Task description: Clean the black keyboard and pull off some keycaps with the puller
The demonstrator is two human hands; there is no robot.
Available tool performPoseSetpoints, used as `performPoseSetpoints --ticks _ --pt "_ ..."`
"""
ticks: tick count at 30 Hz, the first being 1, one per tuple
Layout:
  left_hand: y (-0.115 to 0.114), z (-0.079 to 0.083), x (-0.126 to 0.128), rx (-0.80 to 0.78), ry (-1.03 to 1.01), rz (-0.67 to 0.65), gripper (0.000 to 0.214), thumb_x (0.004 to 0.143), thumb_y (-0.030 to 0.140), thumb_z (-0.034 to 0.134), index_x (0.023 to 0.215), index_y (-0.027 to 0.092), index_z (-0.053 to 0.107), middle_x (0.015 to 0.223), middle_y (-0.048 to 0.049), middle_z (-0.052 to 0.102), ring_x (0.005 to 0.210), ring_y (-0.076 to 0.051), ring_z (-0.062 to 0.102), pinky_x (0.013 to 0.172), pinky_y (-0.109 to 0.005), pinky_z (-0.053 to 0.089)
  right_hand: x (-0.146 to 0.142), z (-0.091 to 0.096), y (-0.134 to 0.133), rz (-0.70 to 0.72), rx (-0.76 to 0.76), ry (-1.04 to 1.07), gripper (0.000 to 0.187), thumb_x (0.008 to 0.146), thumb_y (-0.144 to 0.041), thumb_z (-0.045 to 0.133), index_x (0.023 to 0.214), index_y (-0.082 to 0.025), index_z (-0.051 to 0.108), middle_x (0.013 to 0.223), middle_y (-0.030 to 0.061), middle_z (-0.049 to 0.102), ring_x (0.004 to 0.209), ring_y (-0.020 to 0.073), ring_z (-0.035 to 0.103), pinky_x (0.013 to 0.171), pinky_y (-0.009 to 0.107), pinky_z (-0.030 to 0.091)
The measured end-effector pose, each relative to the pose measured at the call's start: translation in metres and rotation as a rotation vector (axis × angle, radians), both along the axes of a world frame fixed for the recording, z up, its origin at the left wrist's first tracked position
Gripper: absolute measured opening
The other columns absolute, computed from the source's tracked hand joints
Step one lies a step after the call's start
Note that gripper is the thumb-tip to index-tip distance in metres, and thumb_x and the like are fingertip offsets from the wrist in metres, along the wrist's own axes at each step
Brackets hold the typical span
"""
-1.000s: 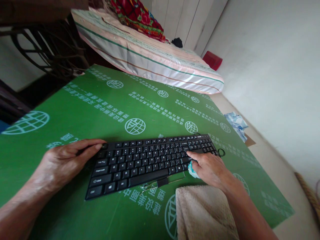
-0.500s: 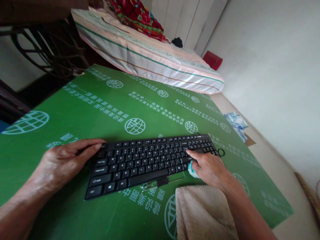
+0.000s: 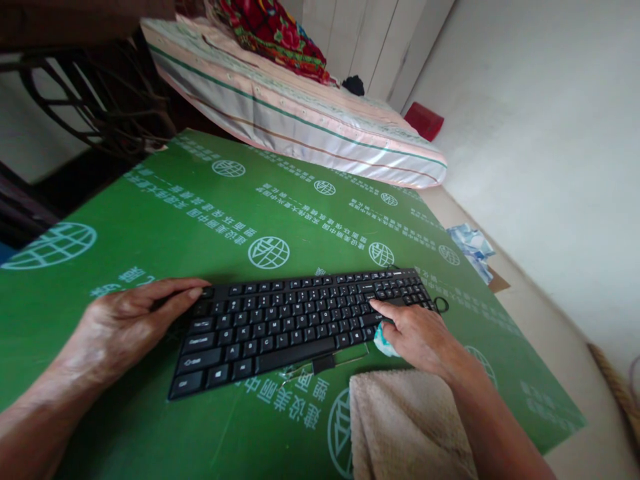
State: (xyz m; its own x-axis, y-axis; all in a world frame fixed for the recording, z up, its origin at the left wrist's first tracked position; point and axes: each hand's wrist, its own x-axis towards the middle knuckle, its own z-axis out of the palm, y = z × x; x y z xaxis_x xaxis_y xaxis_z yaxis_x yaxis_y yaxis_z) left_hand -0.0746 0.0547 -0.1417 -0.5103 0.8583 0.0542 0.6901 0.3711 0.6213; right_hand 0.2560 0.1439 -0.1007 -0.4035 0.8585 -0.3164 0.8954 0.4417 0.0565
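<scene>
A black keyboard lies on a green board printed with white globes and writing. My left hand rests at the keyboard's left end, fingers stretched along its top corner and touching it. My right hand sits on the keyboard's right part, curled round a small pale blue-white cloth pressed against the keys, forefinger pointing left across them.
A beige towel lies on the board under my right forearm. A striped mattress with a red flowered cloth lies beyond the board. A crumpled blue-white wrapper is on the floor at right. Dark metal furniture stands at the far left.
My right hand with the cloth has edged slightly left over the keys. My left hand has stayed where it was.
</scene>
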Motion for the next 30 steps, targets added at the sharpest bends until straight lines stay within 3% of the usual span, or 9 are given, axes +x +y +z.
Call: performPoseSetpoints --ticks 5,9,30 --pt "0.000 0.003 0.002 -0.048 -0.130 0.035 0.054 0.058 0.059 0.046 0.087 0.020 0.071 0.098 -0.0043 0.073 0.094 -0.027 0.065 0.098 -0.038 0.045 0.005 0.002 -0.002 0.007 0.031 0.021 0.048 0.088 -0.026 0.038 0.134 -0.027 0.049 0.104 0.0100 0.071 0.090 0.0250 0.068 0.079 0.036 0.048" --pt "0.000 0.004 0.003 -0.052 -0.146 0.039 0.054 0.058 0.058 0.046 0.086 0.019 0.070 0.098 -0.0048 0.073 0.093 -0.027 0.065 0.099 -0.039 0.044 0.003 0.000 -0.002 0.012 0.032 0.007 0.048 0.087 -0.026 0.038 0.134 -0.027 0.048 0.095 0.0107 0.073 0.085 0.0255 0.069 0.075 0.036 0.048" --pt "0.001 -0.001 0.000 -0.033 -0.077 0.008 0.052 0.062 0.058 0.045 0.087 0.021 0.072 0.097 -0.0031 0.074 0.091 -0.026 0.067 0.096 -0.037 0.047 0.012 -0.001 -0.001 0.003 0.019 0.032 0.047 0.087 -0.027 0.039 0.134 -0.025 0.049 0.097 0.0111 0.073 0.087 0.0248 0.068 0.078 0.035 0.047"
